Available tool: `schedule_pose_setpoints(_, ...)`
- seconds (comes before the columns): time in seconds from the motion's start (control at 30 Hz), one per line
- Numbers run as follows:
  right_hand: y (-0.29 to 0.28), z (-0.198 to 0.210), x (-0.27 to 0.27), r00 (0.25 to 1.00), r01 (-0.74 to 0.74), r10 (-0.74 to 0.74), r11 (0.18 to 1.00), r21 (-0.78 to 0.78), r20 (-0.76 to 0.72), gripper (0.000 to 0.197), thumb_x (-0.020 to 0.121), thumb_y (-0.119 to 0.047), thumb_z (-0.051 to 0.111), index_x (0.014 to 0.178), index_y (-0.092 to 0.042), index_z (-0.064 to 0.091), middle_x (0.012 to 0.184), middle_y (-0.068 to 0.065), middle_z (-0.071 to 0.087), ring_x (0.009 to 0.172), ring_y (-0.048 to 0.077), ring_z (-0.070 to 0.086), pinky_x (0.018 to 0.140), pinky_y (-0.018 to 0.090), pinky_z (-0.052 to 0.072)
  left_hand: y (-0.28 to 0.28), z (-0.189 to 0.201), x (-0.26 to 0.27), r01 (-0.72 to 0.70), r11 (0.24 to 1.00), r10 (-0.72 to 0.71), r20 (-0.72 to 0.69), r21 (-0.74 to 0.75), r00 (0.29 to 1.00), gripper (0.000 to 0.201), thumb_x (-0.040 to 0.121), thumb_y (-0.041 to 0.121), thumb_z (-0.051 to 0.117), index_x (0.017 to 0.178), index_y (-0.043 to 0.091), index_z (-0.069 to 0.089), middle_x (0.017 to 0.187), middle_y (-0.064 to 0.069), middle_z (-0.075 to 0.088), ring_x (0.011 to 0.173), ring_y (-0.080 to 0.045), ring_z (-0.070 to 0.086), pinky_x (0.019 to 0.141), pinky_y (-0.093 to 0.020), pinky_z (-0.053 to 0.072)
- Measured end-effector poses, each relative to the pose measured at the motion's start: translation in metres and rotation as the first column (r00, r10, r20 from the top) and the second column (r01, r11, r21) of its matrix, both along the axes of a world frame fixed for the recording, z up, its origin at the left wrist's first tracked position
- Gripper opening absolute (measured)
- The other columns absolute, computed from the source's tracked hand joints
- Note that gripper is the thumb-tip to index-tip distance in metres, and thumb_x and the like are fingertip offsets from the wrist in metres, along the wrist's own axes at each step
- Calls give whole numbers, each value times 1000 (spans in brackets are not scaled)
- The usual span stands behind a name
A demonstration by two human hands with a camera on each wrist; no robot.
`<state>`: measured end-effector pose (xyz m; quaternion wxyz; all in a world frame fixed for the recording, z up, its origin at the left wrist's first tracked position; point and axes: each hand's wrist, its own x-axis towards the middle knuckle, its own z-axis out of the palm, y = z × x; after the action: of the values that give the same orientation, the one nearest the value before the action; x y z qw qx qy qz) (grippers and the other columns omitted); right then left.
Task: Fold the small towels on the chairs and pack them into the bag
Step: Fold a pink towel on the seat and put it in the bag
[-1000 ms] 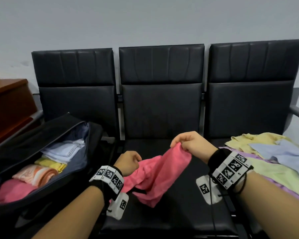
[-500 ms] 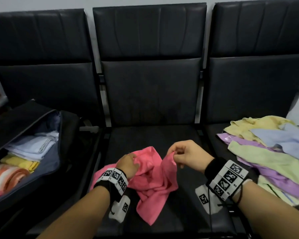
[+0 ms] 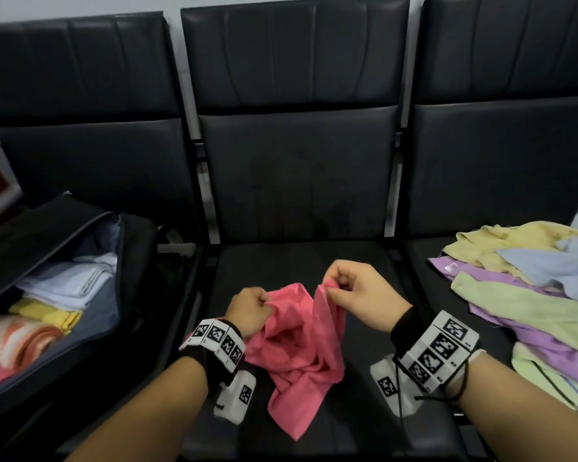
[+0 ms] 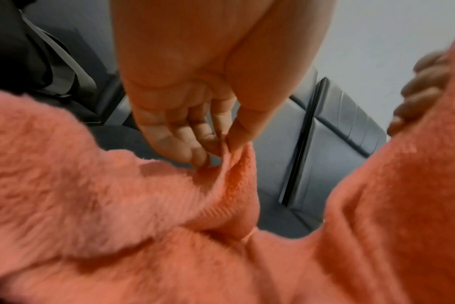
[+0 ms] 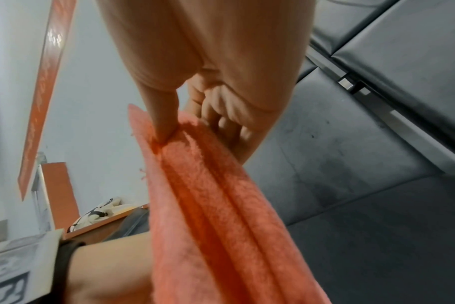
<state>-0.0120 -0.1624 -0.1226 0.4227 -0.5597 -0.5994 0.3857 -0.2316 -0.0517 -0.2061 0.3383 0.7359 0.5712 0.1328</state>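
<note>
Head view: both hands (image 3: 301, 305) pinching pink towel (image 3: 297, 348).

Pink towel (image 3: 294, 345): I see it crumpled and unfolded, its top edge raised off the middle chair (image 3: 301, 181), its tail trailing to the seat's front edge.
Loose towels (image 3: 528, 295): heaped on the right chair's seat.
Bag (image 3: 127, 295): open on the left chair, folded towels inside.

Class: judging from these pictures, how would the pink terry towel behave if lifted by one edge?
Probably floppy: the pink terry towel sags in creases between both hands. Likely light, since fingertip pinches hold it. The fuzzy pile probably resists slipping.
</note>
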Motion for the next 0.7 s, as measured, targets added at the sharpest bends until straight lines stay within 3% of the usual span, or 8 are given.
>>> schedule_pose_setpoints(0.13,-6,16,-14,999,-38,39,998,51,-18,18,89,-1,66,91,-17,73,81,-8,74,75,-1,65,70,16,50,-15,42,-4,28,998,-45,275,64,960,21,80,1,65,71,19,66,74,4,68,69,-8,61,71,-24,49)
schedule_pose_setpoints(0.23,-11,29,-25,1000,-23,22,998,55,19,12,86,-5,71,85,-17,75,91,5,74,85,10,68,82,33,56,-30,80,-8,45,992,-91,428,116,899,20,81,-7,63,73,12,65,71,3,67,64,-4,58,65,-18,46)
schedule_pose_setpoints(0.27,-14,34,-29,1000,-17,16,998,67,25,14,85,-5,73,83,-19,74,97,4,72,91,11,67,86,33,55,-36,93,-10,56,989,-113,465,134,878,17,82,-7,63,75,8,65,70,4,67,63,-3,57,63,-17,46)
schedule_pose_setpoints(0.37,-21,48,-43,998,-53,48,993,108,46,30,84,2,70,78,-27,71,125,-1,61,116,2,58,90,16,46,-52,127,-18,91,977,-184,539,194,822,9,84,-5,65,80,4,66,72,3,67,66,-3,58,63,-18,47)
schedule_pose_setpoints(0.47,-27,62,-56,996,-83,79,990,116,42,30,86,1,68,77,-28,70,137,-7,53,128,-1,50,94,16,44,-67,149,-28,134,967,-238,572,219,785,7,85,-1,68,83,6,67,78,-4,71,72,-8,63,68,-23,50)
schedule_pose_setpoints(0.53,-30,68,-63,994,-106,105,987,123,13,26,86,3,67,78,-22,71,121,-6,63,113,1,59,92,22,47,-76,158,-36,159,964,-258,583,215,770,7,85,-1,68,84,5,66,84,-9,73,76,-11,66,71,-24,52)
schedule_pose_setpoints(0.6,-32,73,-69,994,-112,112,986,127,9,16,86,4,67,81,-10,72,89,-2,70,85,6,63,81,25,50,-81,163,-43,173,963,-263,585,207,767,14,84,-7,64,83,7,63,87,-9,75,81,-15,70,73,-25,54)
schedule_pose_setpoints(0.7,-34,77,-74,993,-105,98,987,125,67,11,86,2,67,83,-7,73,78,-2,69,75,8,61,76,27,50,-86,170,-51,192,976,-213,627,103,749,24,76,-13,57,81,10,55,96,-14,75,86,-25,70,70,-28,53)
